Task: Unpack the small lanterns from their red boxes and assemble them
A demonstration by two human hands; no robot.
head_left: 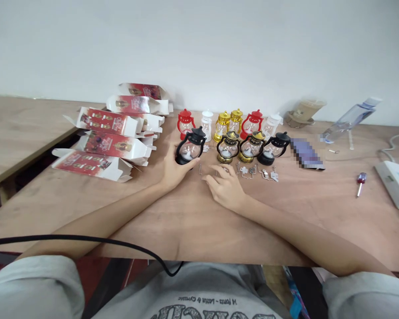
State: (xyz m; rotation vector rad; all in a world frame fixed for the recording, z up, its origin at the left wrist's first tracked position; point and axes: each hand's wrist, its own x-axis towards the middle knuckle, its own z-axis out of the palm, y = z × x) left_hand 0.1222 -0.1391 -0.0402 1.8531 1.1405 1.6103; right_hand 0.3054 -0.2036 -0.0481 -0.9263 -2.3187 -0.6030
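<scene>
My clearest room is the bare near strip of the counter (pixel 186 221), broken only by my own forearms. Ahead, two rows of small lanterns (pixel 249 133) stand close together, with no gap wide enough for my hands between them. Loose wire handles (pixel 252 172) litter the counter just before the front row. To the left, stacked red cartons (pixel 109 141) wall off that side. To the right, open counter runs past a screwdriver (pixel 361 180) up to a white device (pixel 397 184) at the edge.
</scene>
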